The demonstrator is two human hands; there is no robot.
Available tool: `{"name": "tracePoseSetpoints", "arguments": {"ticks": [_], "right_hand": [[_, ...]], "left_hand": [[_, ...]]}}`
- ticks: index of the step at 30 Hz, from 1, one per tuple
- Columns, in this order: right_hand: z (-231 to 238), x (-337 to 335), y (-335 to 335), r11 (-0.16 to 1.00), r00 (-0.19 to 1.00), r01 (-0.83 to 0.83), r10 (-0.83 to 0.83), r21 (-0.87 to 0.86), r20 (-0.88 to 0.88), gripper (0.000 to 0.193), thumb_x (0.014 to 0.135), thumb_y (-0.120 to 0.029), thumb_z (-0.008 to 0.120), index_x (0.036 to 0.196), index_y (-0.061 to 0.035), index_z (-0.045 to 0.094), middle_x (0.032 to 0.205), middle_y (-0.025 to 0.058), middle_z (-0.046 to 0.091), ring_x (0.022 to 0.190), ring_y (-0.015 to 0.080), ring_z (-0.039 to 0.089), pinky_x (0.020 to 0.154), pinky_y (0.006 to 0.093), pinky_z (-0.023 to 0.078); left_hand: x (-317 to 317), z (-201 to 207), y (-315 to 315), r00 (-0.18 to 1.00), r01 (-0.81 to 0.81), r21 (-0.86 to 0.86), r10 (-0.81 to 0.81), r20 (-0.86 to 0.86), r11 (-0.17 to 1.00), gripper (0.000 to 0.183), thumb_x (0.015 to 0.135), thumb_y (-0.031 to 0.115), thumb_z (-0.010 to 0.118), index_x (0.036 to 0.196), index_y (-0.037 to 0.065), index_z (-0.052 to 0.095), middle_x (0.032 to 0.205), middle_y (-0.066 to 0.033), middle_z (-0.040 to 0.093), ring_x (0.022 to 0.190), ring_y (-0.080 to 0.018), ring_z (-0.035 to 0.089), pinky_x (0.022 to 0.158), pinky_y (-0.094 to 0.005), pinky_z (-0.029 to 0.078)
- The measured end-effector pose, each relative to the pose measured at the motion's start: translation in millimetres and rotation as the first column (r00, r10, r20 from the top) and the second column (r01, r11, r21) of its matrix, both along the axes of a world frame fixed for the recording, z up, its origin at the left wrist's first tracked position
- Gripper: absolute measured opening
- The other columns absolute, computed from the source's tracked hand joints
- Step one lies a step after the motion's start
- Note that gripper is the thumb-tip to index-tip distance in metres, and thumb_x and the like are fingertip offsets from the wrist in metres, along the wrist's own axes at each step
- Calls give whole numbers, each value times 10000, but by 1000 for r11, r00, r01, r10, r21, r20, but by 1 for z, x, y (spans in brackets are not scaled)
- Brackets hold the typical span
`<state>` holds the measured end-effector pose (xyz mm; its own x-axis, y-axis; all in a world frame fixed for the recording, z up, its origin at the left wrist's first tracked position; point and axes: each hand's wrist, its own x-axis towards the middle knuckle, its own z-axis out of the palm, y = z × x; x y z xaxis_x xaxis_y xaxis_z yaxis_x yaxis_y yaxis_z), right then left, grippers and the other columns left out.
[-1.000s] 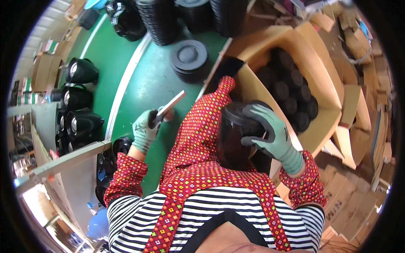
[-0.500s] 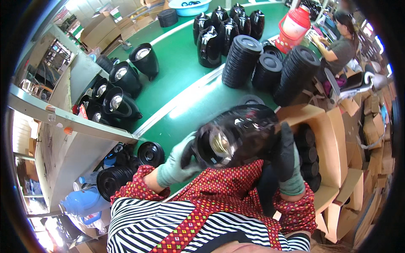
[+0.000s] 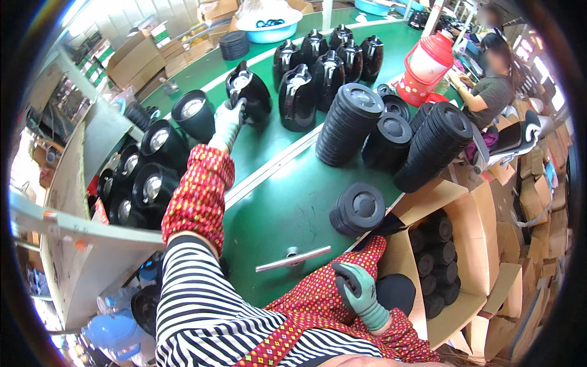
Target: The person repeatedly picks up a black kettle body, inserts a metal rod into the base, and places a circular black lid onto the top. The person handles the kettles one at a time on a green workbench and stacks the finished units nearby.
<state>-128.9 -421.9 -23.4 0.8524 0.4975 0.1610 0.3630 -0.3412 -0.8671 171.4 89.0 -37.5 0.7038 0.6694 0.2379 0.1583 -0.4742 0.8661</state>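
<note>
My left hand [image 3: 228, 124], in a pale green glove, reaches far over the green table. Its fingers are closed at the handle of a glossy black jug [image 3: 252, 92], which stands upright with a silvery inside showing at its mouth. Down by my lap is my gloved right hand [image 3: 361, 292], loosely curled, its dark palm side partly hidden; I see nothing held in it. Past the jug, several similar black jugs [image 3: 298, 101] stand in a group. Left of my left hand are open-topped black jugs [image 3: 193, 113] with silvery insides.
Ribbed black discs rise in tall stacks [image 3: 350, 125], with a shorter stack [image 3: 358, 209] nearer me. A metal T-shaped bar [image 3: 293, 259] lies on the green table [image 3: 244, 244]. At right an open carton [image 3: 465, 244] holds black cylinders. A red-and-white bucket [image 3: 426, 67] stands near a seated person [image 3: 492, 85].
The jug both hands held before me now stands farther away on the table, left hand on its handle. My right hand has let go and dropped toward my lap. The view has shifted.
</note>
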Motion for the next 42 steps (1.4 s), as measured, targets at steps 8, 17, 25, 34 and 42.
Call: {"name": "tracePoseSetpoints", "arguments": {"ticks": [8,17,25,34,42], "right_hand": [[-7,7,2,1000,995,5,-3,-20,95,355,845,-47,761,1197,-5,745,1162,186,749,1020,355,730,872,428,584],[-8,1,3,999,989,34,-29,-34,146,364,818,-69,779,1175,-4,742,1115,180,748,980,364,723,848,433,581],[11,13,13,991,991,130,-130,17,32,469,904,-84,756,1347,30,649,1279,222,675,1080,309,703,891,377,568],[114,84,65,990,998,64,-66,123,10,890,914,-445,809,1578,-9,409,1556,276,454,1411,405,484,1109,433,465],[130,31,8,891,819,85,192,446,-541,624,981,-406,766,1418,5,594,1290,97,691,1140,138,653,987,294,529]], "left_hand": [[74,-9,31,993,-110,82,113,-34,991,592,835,515,846,1132,15,733,946,-169,778,914,-364,738,863,-430,560],[-72,49,29,898,-143,641,371,-235,754,937,857,416,818,1590,59,357,1614,-260,385,1299,-427,608,1058,-446,530],[-113,40,26,976,-51,677,179,-121,734,583,835,312,827,1298,9,644,1333,-203,676,1176,-389,673,1002,-453,540],[-280,146,-172,757,560,611,-645,-103,560,308,789,17,836,1053,28,678,1331,-203,680,750,-286,757,640,-356,597],[-343,160,-221,355,763,573,-935,16,299,510,807,84,845,1277,10,659,1425,-284,589,949,-337,750,832,-364,606]]}}
